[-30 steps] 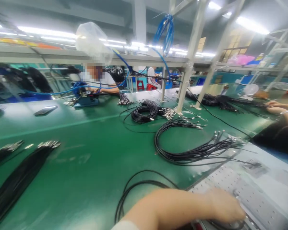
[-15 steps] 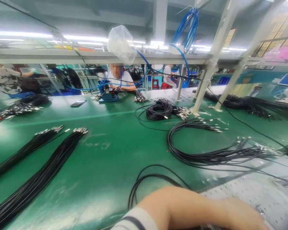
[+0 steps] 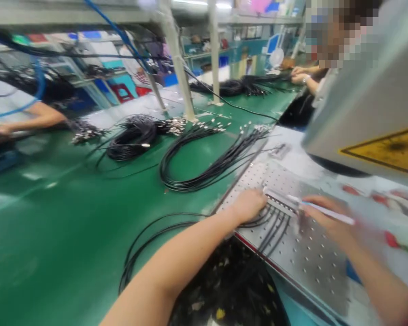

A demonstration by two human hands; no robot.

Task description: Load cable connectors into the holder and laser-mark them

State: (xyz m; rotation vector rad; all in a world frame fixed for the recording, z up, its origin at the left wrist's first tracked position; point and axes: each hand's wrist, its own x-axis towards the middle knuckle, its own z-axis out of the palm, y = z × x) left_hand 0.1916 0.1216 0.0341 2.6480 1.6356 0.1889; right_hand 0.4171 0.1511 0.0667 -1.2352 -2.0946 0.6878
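My left hand (image 3: 250, 207) is closed at the left end of a slotted metal fixture (image 3: 280, 201); what its fingers hold is hidden. Several black cables (image 3: 275, 228) run out of the fixture's near side, some looping left under my forearm. A slim white pen-like stick (image 3: 333, 213) is held in my right hand (image 3: 326, 219), its tip over the right end of the fixture. The fixture lies on a perforated metal plate (image 3: 313, 258). Motion blur softens the right hand.
A machine head with a yellow warning triangle (image 3: 391, 147) overhangs at right. Cable bundles (image 3: 190, 167) and a coil (image 3: 132, 140) lie on the green table (image 3: 71, 235). Posts (image 3: 178, 68) rise behind. Co-workers' arms (image 3: 44, 115) show at far left and upper right.
The view has swung right and down. My left arm now reaches to the fixture, and my right hand with the white stick, the metal plate and the machine head have come into view.
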